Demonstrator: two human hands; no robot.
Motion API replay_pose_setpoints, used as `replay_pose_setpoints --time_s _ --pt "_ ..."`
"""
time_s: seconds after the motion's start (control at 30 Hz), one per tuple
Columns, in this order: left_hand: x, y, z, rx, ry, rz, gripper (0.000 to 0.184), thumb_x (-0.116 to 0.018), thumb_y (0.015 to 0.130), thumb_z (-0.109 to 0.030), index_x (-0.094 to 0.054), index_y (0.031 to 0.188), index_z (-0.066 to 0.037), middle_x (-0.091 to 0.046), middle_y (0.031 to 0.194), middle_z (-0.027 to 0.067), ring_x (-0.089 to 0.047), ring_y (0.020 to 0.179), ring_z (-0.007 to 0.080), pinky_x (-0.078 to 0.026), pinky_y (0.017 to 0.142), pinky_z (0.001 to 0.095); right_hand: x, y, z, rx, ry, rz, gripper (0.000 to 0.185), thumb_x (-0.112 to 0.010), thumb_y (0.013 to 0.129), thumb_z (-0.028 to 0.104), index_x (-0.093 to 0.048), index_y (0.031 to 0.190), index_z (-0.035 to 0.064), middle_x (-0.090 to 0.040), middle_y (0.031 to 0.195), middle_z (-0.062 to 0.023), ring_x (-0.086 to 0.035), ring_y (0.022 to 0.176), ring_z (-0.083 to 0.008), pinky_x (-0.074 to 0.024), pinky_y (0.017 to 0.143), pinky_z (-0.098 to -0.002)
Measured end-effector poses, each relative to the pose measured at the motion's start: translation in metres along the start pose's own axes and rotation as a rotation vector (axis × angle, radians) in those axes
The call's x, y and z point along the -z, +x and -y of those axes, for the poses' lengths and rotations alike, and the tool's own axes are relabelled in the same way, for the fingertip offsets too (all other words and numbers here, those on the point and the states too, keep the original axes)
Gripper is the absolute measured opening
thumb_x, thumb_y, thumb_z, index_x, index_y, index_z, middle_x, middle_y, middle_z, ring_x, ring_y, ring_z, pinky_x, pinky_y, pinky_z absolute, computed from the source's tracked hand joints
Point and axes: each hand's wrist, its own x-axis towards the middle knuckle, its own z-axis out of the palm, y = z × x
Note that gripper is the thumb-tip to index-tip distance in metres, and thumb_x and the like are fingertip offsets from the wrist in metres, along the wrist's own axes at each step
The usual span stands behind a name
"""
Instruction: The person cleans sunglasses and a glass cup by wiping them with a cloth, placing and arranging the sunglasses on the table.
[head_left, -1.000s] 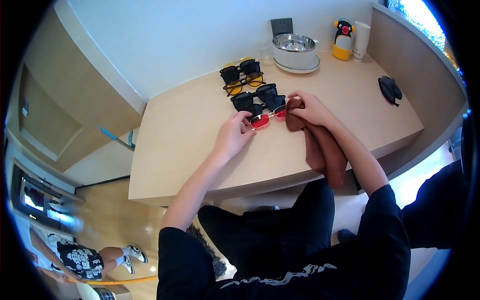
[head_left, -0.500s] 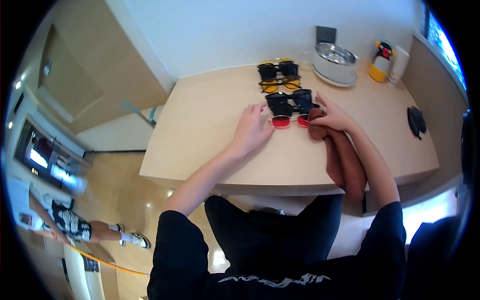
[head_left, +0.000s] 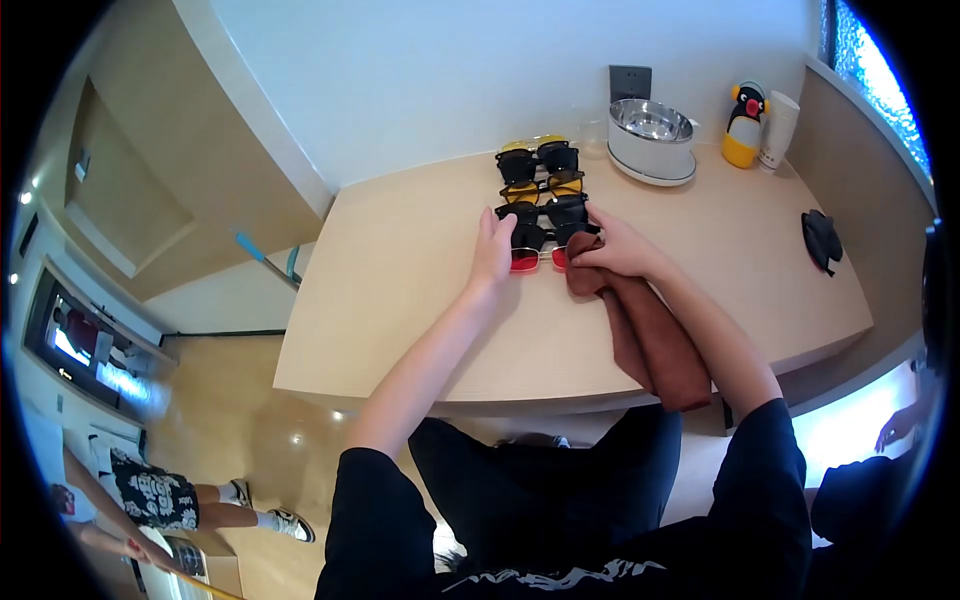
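A column of eyeglasses lies on the tabletop in front of me. Nearest is a pair with red lenses (head_left: 525,262), and close behind it are black sunglasses (head_left: 529,237) and another black pair (head_left: 569,209). Farther back come yellow-lensed glasses (head_left: 566,186) and more dark sunglasses (head_left: 517,165). My left hand (head_left: 493,250) rests against the left side of the near pairs, fingers extended and holding nothing. At their right side, my right hand (head_left: 625,248) grips a brown cloth (head_left: 655,340), which drapes toward the table's front edge and covers part of the red pair.
Behind stand a white pot with a steel bowl (head_left: 650,140), a clear glass (head_left: 592,138), a penguin figure (head_left: 743,130) and white paper cups (head_left: 779,130). Dark folded sunglasses (head_left: 821,240) lie at the right of the table (head_left: 380,290). Another person (head_left: 160,490) stands at left.
My left hand has come in along the left side of the glasses. The near black pairs now sit closer to the yellow-lensed pair. My right hand still holds the cloth; the view has shifted.
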Motion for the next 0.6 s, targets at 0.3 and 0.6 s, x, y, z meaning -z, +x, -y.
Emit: replay_pose_setpoints --time_s 0.3,0.6 --pt "0.024 -0.016 -0.027 -0.091 0.134 -0.121 0.056 -0.047 0.088 -0.027 -0.025 0.134 -0.003 -0.027 0.137 0.0238 -0.028 0.128 0.0303 -0.027 0.102 0.0369 0.057 -0.032 0.007 -0.261 -0.103 -0.18 0.065 -0.073 0.068 0.023 -0.044 0.121 0.0005 -0.059 0.103 -0.0157 -0.054 0.101 -0.0228 -0.0412 0.09 -0.0329" --pt "0.014 0.093 -0.069 -0.34 0.948 -0.156 0.018 -0.057 0.082 -0.013 -0.064 0.093 -0.001 -0.066 0.088 0.0116 -0.062 0.084 0.0191 -0.047 0.078 0.0295 0.085 -0.038 -0.065 -0.069 0.299 -0.304 0.08 -0.068 0.072 0.013 -0.021 0.136 0.0019 -0.034 0.135 -0.0162 -0.044 0.117 -0.0246 -0.04 0.093 -0.0339"
